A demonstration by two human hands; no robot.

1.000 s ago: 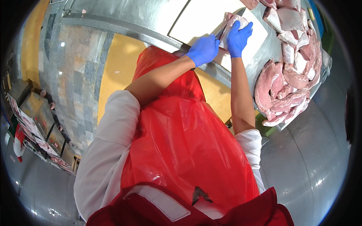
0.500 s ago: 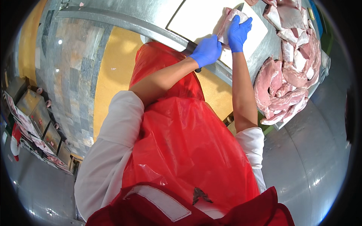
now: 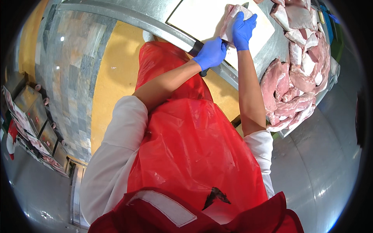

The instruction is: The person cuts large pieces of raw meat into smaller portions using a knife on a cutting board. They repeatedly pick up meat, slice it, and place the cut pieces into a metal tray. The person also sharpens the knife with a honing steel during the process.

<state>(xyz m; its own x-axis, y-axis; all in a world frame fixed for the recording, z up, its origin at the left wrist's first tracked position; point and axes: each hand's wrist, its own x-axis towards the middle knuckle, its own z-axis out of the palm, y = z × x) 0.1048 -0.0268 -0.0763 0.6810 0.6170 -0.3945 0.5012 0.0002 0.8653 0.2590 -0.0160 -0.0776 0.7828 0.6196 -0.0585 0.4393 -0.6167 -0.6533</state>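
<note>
A pale pink slab of raw meat [image 3: 229, 24] lies on the white cutting board [image 3: 194, 17]. My right hand [image 3: 243, 33], in a blue glove, grips its right side with the fingers bent over it. Also gloved in blue, my left hand [image 3: 211, 53] is closed around a knife at the board's near edge. The black butt of the knife handle [image 3: 203, 73] sticks out below that fist. Past the slab's far end shows the dark blade tip [image 3: 245, 5]; meat and hands hide most of the blade.
Several raw meat pieces [image 3: 301, 75] are heaped on the right of the metal table [image 3: 116, 13]. A dark handle-like thing [image 3: 196, 48] sits at the table's near edge, beside my left hand. Metal trays with meat [image 3: 37, 103] stand far left.
Both hands and the meat appear slightly further left and up in the picture, as the whole view has shifted a little. Both grips look the same.
</note>
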